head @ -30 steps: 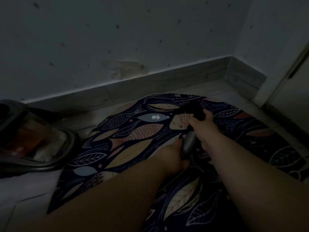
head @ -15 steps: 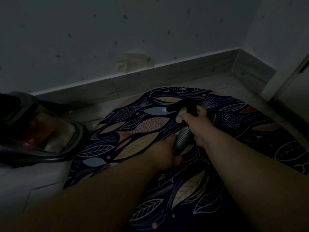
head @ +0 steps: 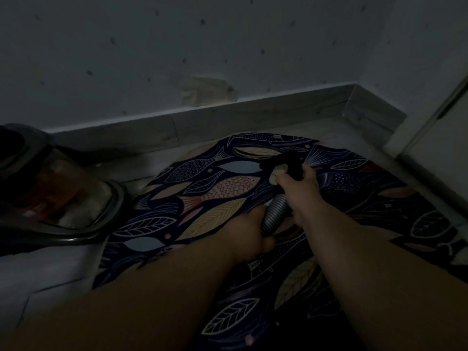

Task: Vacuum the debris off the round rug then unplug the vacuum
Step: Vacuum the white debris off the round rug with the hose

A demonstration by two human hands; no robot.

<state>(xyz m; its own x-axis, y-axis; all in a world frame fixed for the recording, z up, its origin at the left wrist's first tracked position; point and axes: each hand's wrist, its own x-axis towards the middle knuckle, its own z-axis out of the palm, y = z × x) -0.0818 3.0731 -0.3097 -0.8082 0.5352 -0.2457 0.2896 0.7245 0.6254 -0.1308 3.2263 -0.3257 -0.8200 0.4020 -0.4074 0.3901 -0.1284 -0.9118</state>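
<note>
Gripping the ribbed hose [head: 273, 216] over the round fish-print rug [head: 215, 193], right hand [head: 297, 192] behind the black nozzle [head: 286, 162], left hand [head: 247, 233] lower down, vacuum canister [head: 63, 198] off the rug's left edge.

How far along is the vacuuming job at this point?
Done: cannot tell; the dim view shows no obvious debris on the round rug. In hand: the right hand grips the nozzle over the rug, and the left hand holds the ribbed hose. Left: unplugging; the vacuum body sits beside the rug, plug out of view.

Dark navy rug [head: 215, 196] patterned with fish and leaves; grey hose [head: 274, 214]
</note>
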